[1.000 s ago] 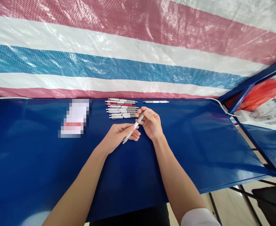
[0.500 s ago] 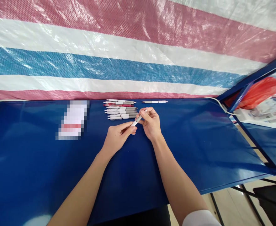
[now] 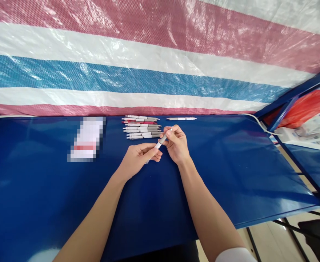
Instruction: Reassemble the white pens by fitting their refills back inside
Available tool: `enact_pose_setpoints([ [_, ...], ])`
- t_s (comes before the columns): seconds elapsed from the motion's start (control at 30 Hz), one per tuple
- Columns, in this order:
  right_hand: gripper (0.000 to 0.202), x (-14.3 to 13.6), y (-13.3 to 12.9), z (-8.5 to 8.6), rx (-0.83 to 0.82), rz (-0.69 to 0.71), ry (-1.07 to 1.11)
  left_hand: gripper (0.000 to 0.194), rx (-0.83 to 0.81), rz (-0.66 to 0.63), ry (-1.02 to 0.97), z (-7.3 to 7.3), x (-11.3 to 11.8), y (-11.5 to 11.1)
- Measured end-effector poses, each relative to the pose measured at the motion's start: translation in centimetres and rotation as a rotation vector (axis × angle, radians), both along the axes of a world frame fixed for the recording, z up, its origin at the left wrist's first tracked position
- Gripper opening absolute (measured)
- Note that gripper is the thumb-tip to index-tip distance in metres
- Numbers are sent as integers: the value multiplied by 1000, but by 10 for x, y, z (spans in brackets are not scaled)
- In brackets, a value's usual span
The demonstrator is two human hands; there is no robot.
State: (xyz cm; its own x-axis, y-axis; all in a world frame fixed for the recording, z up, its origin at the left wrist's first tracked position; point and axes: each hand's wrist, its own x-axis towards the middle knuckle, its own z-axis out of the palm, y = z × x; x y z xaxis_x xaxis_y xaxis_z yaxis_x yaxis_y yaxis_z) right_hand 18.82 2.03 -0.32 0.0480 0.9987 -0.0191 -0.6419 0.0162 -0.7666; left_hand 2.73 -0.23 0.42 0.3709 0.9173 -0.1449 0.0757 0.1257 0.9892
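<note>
Between my two hands a white and grey pen (image 3: 163,139) is held slantwise above the table, its tip up to the right. My left hand (image 3: 139,158) grips the white barrel at its lower end, and a bit of the pen shows below the fingers. Fingers of my right hand (image 3: 177,142) pinch the grey grip near the tip. Just behind the hands lies a row of several pens (image 3: 141,127), mostly white and grey, one of them red. Apart from them, a single pen (image 3: 181,118) rests farther right along the table's back edge.
A blurred white paper-like item with a red band (image 3: 87,140) lies left on the blue table (image 3: 217,174). Striped plastic sheeting (image 3: 138,80) hangs behind. At right are a blue metal frame, a white cable (image 3: 254,119), a red plastic bag (image 3: 308,107) and white boxes.
My left hand's fingers have shifted on the pen, with the thumb now lying along the barrel. The right hand keeps its pinch near the tip. The whole view has shifted slightly.
</note>
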Motion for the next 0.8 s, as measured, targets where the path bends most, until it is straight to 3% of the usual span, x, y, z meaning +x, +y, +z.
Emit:
enact_pose_setpoints([
  [0.13, 35, -3, 0, 1, -17, -74, -21, 32, 225, 118, 212, -6, 3, -2],
  [0.2, 33, -3, 0, 0, -14, -76, -26, 32, 259, 137, 250, -8, 4, -2],
  [0.47, 22, 1, -1, 1, 18, 43, -23, 34, -53, -14, -38, 3, -2, 1],
  [0.6, 22, 2, -2, 1, 18, 56, -14, 34, -115, -51, -78, 6, -5, 1],
  [0.7, 25, 0, -1, 0, 10, 15, 0, 34, -27, -26, -6, 2, -3, 1],
  [0.8, 32, -2, 0, 0, -20, -54, -13, 32, 170, 66, 177, -5, -1, 0],
])
